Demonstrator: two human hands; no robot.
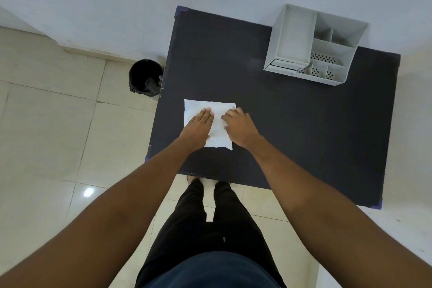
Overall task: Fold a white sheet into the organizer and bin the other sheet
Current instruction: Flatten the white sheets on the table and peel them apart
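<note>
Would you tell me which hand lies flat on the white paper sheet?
The left hand, fingers straight and palm down on the white paper sheet; the right hand has curled fingers.

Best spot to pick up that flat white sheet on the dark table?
Pinch the white sheet at its near right corner, coming from the right: it lies flat, that corner is uncovered, and the left hand presses the other side.
</note>
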